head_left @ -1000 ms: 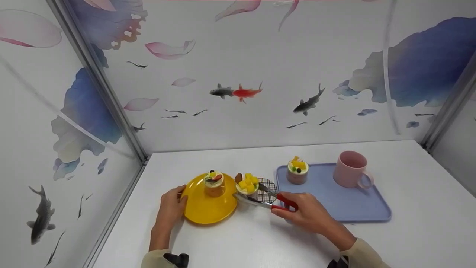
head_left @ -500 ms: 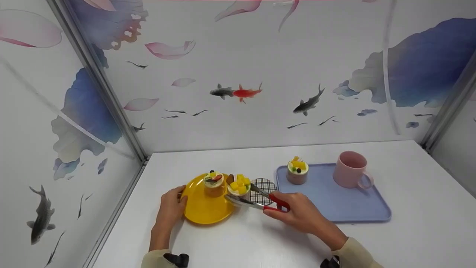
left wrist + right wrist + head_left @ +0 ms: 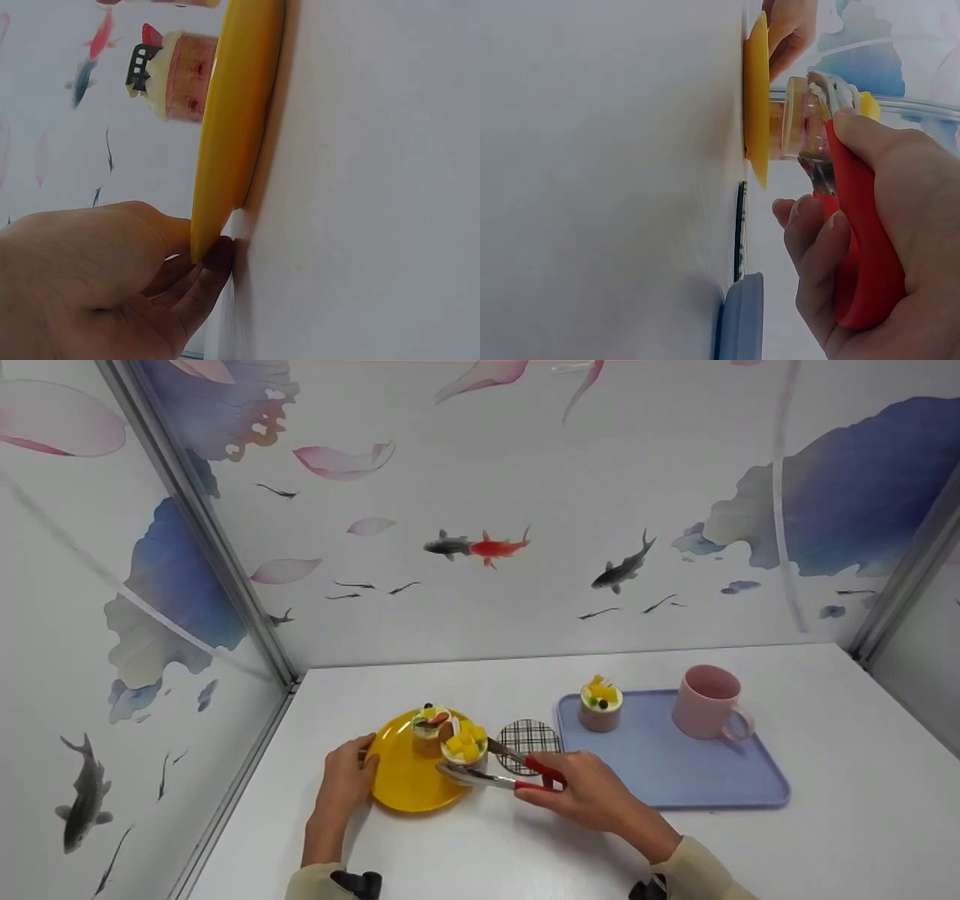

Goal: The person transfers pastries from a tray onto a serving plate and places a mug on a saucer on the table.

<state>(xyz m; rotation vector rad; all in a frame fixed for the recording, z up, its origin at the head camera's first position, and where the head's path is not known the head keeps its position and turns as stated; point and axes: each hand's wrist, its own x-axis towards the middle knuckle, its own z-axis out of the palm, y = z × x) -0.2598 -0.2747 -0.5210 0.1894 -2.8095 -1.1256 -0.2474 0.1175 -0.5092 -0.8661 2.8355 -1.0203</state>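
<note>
My left hand [image 3: 346, 775] pinches the left rim of a yellow plate [image 3: 405, 784], thumb over the edge and fingers beneath, as the left wrist view shows. A small cake cup [image 3: 430, 724] with fruit on top stands toward the plate's back. My right hand [image 3: 581, 787] grips red-handled metal tongs [image 3: 866, 232]. Their tips clasp a second cake cup [image 3: 463, 744] topped with yellow fruit cubes. In the right wrist view that clear cup hangs above the plate, with a gap under its base. From the head it overlaps the plate's right side and partly covers the first cup.
A round checked coaster [image 3: 529, 739] lies right of the plate. Beyond it, a blue tray [image 3: 675, 780] carries a third cake cup [image 3: 600, 705] at its back left corner and a pink mug [image 3: 705, 705] at its back right. Printed wall panels [image 3: 375, 622] border the white table.
My right hand has moved left with the tongs, taking the cake cup from beside the coaster to over the plate's right side. More of the coaster shows. My left hand stays put.
</note>
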